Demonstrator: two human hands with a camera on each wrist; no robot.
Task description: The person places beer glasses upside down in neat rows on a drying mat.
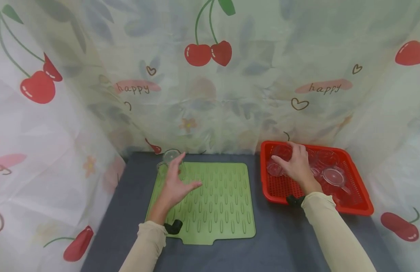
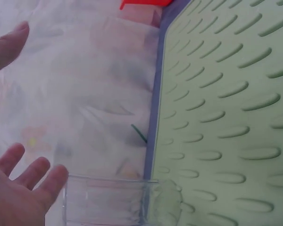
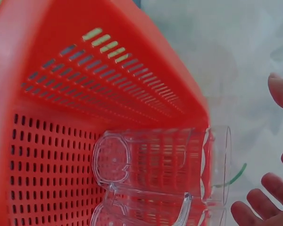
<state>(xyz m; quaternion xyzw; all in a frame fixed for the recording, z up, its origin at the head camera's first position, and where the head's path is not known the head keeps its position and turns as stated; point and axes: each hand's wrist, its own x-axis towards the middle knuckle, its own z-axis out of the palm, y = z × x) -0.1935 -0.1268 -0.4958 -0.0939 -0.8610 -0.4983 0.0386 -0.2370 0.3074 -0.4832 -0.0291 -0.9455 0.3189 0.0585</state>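
Note:
A clear glass mug (image 1: 170, 155) stands at the back left corner of a green drying mat (image 1: 213, 200), partly hidden by my left hand (image 1: 174, 189). That hand is spread, thumb apart from the fingers, and holds nothing. In the left wrist view the fingertips are close beside the glass mug (image 2: 108, 200); contact is unclear. Over the left part of a red plastic basket (image 1: 357, 190), my right hand (image 1: 296, 164) hovers with parted fingers and an unfilled grasp. Beneath it, a clear glass mug (image 3: 151, 155) stands inside the basket, beside another one.
Several more clear glass items, among them a handled one (image 1: 334, 176), crowd the basket's right and back. A dark grey cloth (image 1: 227, 257) covers the table. Patterned curtains (image 1: 230, 113) hang at the back and both sides.

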